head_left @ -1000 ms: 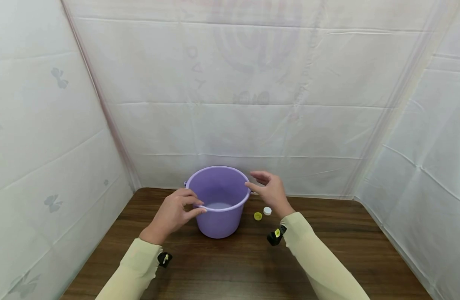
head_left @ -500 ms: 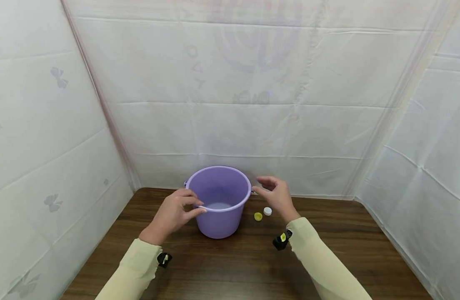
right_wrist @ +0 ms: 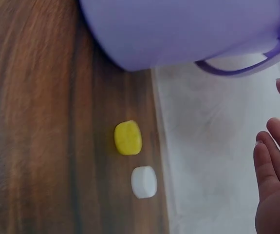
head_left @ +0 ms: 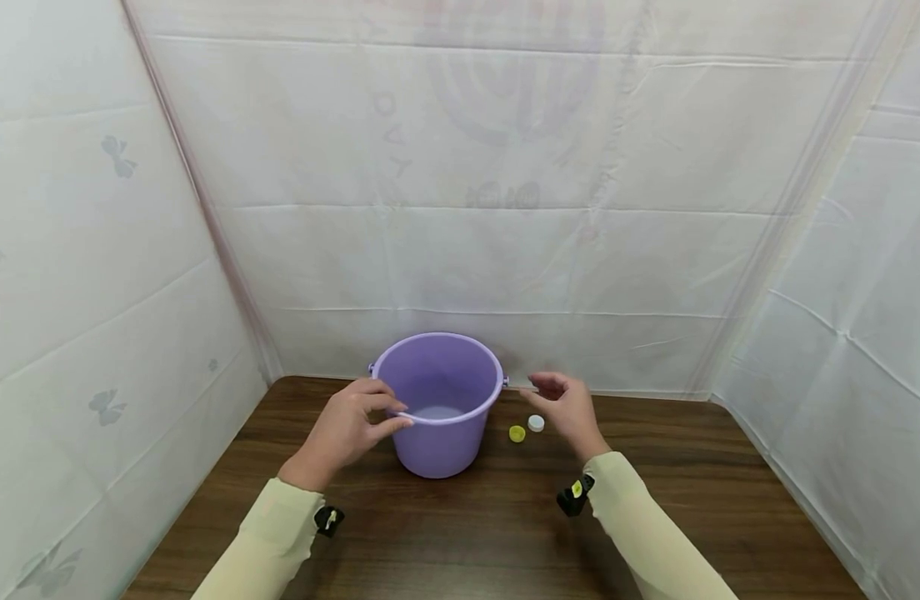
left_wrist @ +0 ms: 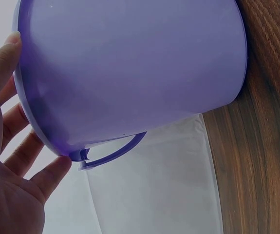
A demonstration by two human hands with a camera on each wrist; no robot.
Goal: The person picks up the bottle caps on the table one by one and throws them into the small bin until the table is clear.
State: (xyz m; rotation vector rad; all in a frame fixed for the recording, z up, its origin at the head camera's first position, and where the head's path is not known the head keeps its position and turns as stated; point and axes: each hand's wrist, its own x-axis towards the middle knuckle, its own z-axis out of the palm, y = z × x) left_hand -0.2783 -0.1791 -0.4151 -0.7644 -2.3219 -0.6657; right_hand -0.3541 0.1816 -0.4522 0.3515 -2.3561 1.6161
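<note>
A purple bucket (head_left: 439,446) stands upright on the wooden table, and its inside looks bare. My left hand (head_left: 346,427) grips the near left part of its rim, thumb on the outer side and fingers over the edge. Right of the bucket, my right hand (head_left: 568,408) hovers with loosely bent fingers, apart from the rim and holding nothing. Below it on the table lie a yellow bottle cap (head_left: 517,434) and a white bottle cap (head_left: 536,423), side by side. The bucket's handle (right_wrist: 232,73) hangs down on the far side.
The brown wooden table (head_left: 445,550) reaches back to a white sheet wall (head_left: 460,258) just behind the bucket. More white sheeting (head_left: 100,317) closes the left side, and the right side too.
My right hand has drawn away from the bucket's right rim, moving right and slightly toward me. The left hand, bucket and caps stay in place.
</note>
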